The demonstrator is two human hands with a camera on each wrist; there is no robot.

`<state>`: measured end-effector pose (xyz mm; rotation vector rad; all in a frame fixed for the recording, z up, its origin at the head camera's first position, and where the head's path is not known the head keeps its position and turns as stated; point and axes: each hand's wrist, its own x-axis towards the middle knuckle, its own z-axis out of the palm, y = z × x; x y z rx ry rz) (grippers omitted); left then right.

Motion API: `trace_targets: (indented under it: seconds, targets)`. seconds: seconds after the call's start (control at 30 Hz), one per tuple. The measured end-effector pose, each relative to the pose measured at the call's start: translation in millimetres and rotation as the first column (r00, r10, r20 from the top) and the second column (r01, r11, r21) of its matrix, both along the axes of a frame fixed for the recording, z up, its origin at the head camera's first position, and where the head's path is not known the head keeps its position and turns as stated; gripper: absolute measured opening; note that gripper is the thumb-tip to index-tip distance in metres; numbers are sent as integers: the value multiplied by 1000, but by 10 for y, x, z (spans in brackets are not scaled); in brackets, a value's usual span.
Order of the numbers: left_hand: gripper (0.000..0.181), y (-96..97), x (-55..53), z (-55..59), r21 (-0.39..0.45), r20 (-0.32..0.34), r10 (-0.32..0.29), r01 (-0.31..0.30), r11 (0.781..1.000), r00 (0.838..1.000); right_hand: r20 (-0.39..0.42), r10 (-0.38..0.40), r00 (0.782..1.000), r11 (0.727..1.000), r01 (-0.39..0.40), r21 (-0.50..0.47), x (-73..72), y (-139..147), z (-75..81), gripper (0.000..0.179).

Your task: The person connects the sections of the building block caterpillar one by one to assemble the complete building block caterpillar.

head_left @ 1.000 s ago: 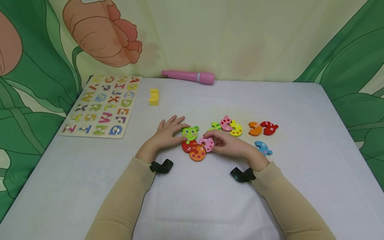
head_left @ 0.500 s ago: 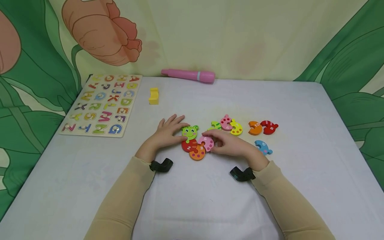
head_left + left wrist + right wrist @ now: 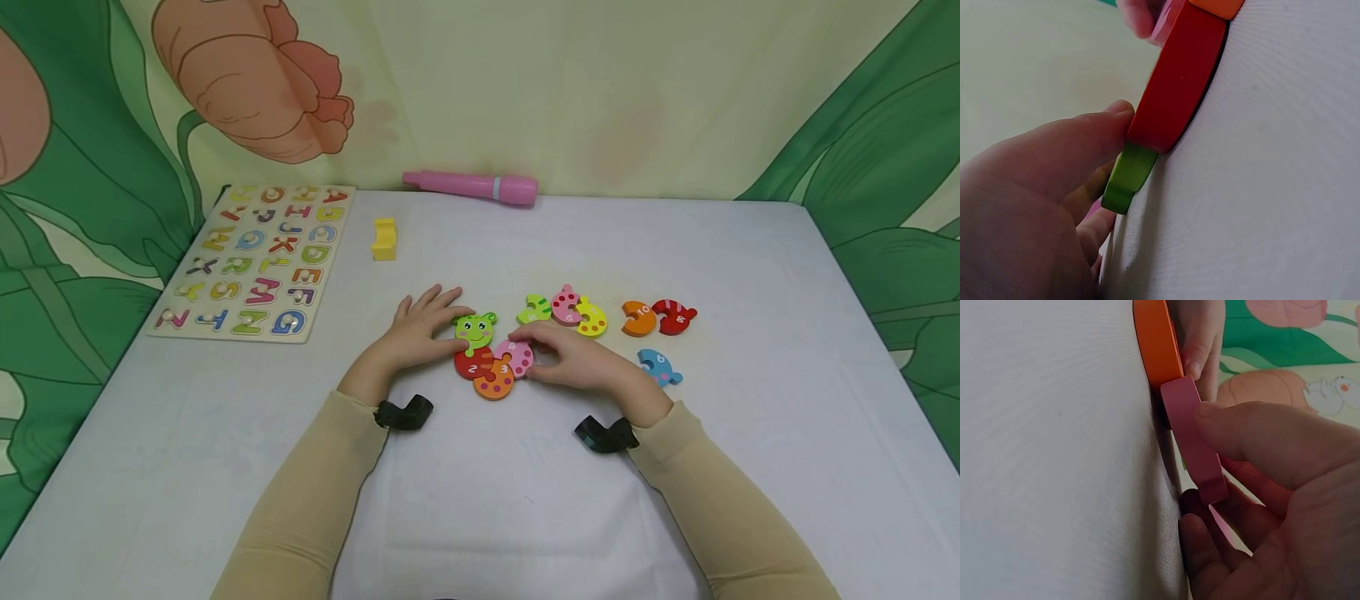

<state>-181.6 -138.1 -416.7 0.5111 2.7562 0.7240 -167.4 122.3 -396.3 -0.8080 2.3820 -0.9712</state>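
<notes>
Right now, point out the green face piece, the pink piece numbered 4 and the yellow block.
Green face piece (image 3: 475, 332): head view, middle of its printed face.
Pink piece numbered 4 (image 3: 1195, 442): right wrist view, its side edge.
Yellow block (image 3: 386, 241): head view, middle of its visible surface.

We see a smiling green caterpillar head (image 3: 475, 331) joined at its base to the striped red piece (image 3: 468, 365) marked 2, lying on white cloth (image 3: 525, 500). Below and to the right, we find the purple-dotted orange piece (image 3: 494, 385) marked 3 linked to it, then the dotted pink piece (image 3: 521, 360) marked 4 meeting the orange one, its outer end seemingly tilted up slightly.
</notes>
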Motion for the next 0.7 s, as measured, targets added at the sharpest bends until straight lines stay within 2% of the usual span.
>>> trace_targets:
  seconds: [0.27, 0.37, 0.53, 0.7]
  targets:
    - [52, -2, -8, 16, 0, 1, 5, -5, 1000, 1000, -121, 30, 992, 999, -26, 29, -14, -1, -8, 43]
    - [52, -2, -13, 19, -7, -1, 8, -8, 1000, 1000, -140, 34, 990, 999, -30, 31, -20, 2, -20, 43]
    - [53, -4, -11, 24, -7, -2, 7, -7, 1000, 1000, -82, -9, 997, 1000, 10, 11, -9, 29, 6, 44]
    - [53, -5, -2, 21, -4, 9, 9, -9, 1000, 1000, -18, -73, 997, 997, 73, -28, -33, 154, 169, 45]
